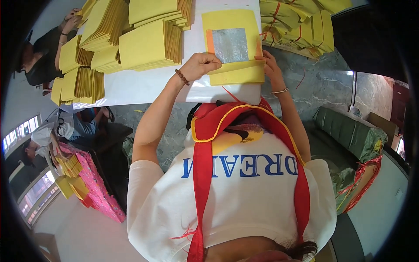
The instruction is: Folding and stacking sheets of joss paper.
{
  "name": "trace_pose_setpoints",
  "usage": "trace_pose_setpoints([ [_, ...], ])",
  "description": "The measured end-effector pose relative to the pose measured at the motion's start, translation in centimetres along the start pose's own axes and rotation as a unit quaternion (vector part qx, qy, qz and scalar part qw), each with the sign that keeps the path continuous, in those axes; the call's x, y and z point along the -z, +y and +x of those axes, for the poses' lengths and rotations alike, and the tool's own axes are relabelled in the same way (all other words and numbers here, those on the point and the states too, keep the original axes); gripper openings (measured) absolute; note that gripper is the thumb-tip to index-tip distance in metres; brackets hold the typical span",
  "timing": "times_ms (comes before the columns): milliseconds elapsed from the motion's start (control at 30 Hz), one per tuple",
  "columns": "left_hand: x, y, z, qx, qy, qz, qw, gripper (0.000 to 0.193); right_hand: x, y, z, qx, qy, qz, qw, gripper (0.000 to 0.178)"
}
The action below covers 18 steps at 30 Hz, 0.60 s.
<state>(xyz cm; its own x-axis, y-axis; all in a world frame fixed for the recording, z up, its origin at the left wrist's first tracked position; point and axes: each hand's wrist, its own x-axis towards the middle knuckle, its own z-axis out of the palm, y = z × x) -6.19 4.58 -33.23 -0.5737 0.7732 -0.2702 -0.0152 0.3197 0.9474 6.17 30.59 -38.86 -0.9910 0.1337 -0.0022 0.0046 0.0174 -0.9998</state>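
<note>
A yellow paper sheet (pixel 238 76) lies in front of me near the table's front edge, its near part folded up in a flap. Above the fold shows a silver foil square (pixel 230 44) with orange strips along its left and right sides. My left hand (pixel 201 65), a beaded bracelet on its wrist, is closed in a pinch on the left end of the fold. At the right end, my right hand (pixel 272 69) grips the sheet's edge with bent fingers; a thin bangle circles that wrist. Whether other sheets lie beneath is hard to tell.
Folded yellow paper stacks (pixel 142 46) crowd the left of the white table (pixel 135 91). Bundles tied with red string (pixel 301 28) lie at the right. Another person (pixel 46 59) handles paper at far left; a second sits by a pink-covered table (pixel 98 183). Green wrapped bales (pixel 351 131) stand right.
</note>
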Motion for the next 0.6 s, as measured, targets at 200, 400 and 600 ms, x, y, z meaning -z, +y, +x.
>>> trace_pose_setpoints([
  [200, 0.2, 0.0, 0.0, 0.0, -0.018, -0.02, 1.0, 0.016, -0.2, -0.8, -0.3, -0.001, -0.032, -0.073, 0.997, 0.041],
  [400, 0.2, 0.8, -0.2, 0.018, -0.024, -0.016, 0.999, 0.016, -0.8, -1.0, -0.1, -0.028, 0.0, 0.001, 1.0, 0.039],
  [600, 0.3, 0.3, 0.1, -0.006, -0.026, -0.007, 1.0, 0.017, -0.6, -0.7, 0.2, 0.001, -0.004, -0.001, 1.0, 0.037],
])
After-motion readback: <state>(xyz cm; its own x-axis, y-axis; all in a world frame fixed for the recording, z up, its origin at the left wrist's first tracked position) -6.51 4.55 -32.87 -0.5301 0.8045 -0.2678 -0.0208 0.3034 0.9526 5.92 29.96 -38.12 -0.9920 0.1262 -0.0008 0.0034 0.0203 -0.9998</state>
